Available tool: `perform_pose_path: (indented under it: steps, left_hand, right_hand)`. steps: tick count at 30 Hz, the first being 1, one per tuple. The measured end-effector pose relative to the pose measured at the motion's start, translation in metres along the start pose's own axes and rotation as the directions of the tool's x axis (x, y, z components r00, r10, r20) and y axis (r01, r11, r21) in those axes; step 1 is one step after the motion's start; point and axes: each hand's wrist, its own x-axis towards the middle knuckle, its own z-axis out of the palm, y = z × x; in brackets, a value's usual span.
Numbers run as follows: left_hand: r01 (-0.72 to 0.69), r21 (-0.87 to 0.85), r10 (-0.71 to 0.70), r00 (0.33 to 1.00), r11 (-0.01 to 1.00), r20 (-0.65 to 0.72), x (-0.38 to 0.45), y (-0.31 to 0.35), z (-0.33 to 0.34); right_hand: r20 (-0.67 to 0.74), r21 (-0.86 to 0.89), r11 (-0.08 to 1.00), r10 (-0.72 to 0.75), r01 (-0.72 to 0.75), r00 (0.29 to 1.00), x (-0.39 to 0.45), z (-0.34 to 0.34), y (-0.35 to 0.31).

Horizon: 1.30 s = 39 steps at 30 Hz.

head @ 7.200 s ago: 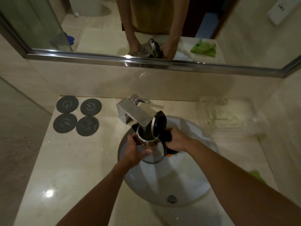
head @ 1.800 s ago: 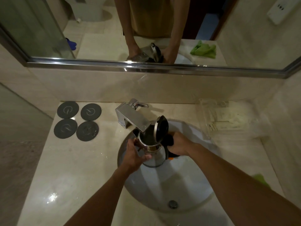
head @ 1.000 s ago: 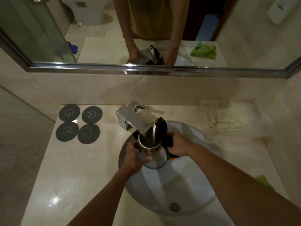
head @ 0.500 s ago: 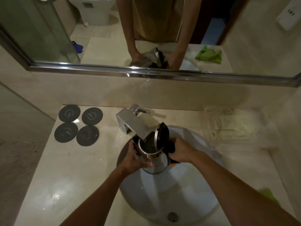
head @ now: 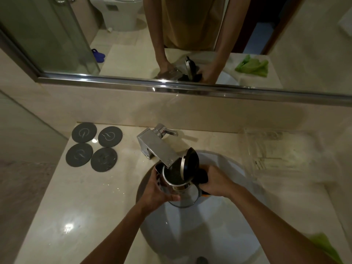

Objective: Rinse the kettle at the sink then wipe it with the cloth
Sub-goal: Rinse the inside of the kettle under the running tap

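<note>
- You have the kettle (head: 178, 184) over the sink (head: 224, 168), its open mouth right under the tap (head: 159, 149).
- Your right hand (head: 215, 182) grips the black handle; your left hand (head: 158, 193) wraps the steel body.
- Expect slick wet metal, getting heavier as water collects; trust the handle.
- The cloth (head: 323, 244) lies right of the sink.

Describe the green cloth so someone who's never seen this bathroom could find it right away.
Start at the white sink basin set in the beige counter. Look to its right along the counter's near edge, past the arm holding the kettle. The cloth lies crumpled there, the only bright green thing on the counter, unlike the four dark round coasters far left.
</note>
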Motion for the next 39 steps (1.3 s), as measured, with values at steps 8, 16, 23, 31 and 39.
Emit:
perform_pose_path:
  steps: [8,16,23,31,39]
  left_hand:
    - [-0.056,0.107,0.058,0.998,0.993,-0.021,-0.005,0.005,-0.014]
    - [-0.048,0.107,0.052,0.998,0.993,-0.033,-0.031,0.015,-0.01]
    - [-0.076,0.112,0.082,0.995,0.991,-0.057,-0.067,0.02,0.005]
    - [-0.132,0.113,0.138,0.989,0.985,-0.049,-0.118,0.045,-0.004]
    - [-0.22,0.155,0.23,0.972,0.963,-0.044,-0.169,0.078,-0.045]
  right_hand:
    - [-0.027,0.125,0.992,0.018,-0.015,0.999,-0.009,0.008,-0.01]
    - [-0.022,0.118,0.992,0.055,-0.052,0.998,-0.032,0.012,-0.014]
    - [-0.023,0.147,0.989,0.024,-0.02,0.999,-0.049,0.029,0.011]
    - [-0.079,0.164,0.985,-0.032,0.045,0.996,-0.107,0.009,-0.043]
    - [-0.113,0.13,0.989,-0.06,0.075,0.992,-0.149,0.006,-0.118]
